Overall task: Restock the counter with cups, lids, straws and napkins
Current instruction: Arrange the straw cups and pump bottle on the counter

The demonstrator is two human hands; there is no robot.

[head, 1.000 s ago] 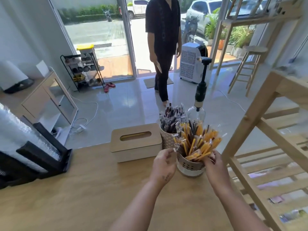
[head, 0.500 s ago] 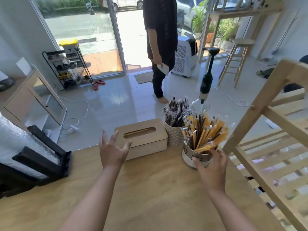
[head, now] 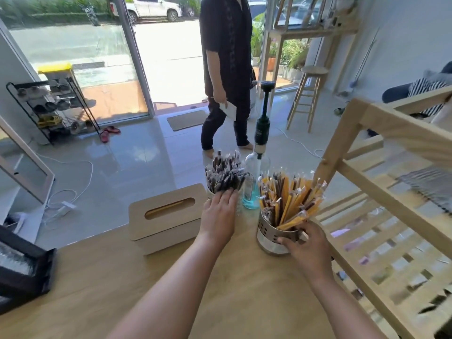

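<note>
Room: A bright shop front with glass doors and a pale tiled floor. A person in dark clothes stands by the doorway holding a white paper. Closest to the viewer is a light wooden counter.
Far left: A shoe rack stands on the floor by the glass. A black rack at the counter's edge holds clear plastic stock, too blurred to tell cups from lids.
Napkin box: A wooden napkin box with a slot in its top sits on the counter, just beside the left hand.
Left hand: The left hand is palm down with its fingers straight and close together. The tips reach the foot of the dark straws, and it grips nothing.
Dark straws: The dark straws are wrapped and stand in a bunch at the counter's far edge. The hand mostly hides what holds them.
Bottle: A clear pump bottle with blue liquid stands between the two bunches.
Yellow straws: The wrapped yellow straws fan out of a perforated metal holder on the counter.
Right hand: The right hand curls round the holder's right side, with the thumb in front.
Far right: A wooden shelf with slats.
Handling: The straws are probably light, loose and slippery in their wrappers, so the load looks top-heavy. The holder is stiff, so it is best gripped low round its wall and kept upright.
Writing: None can be read, and the bottle's label is blurred.
</note>
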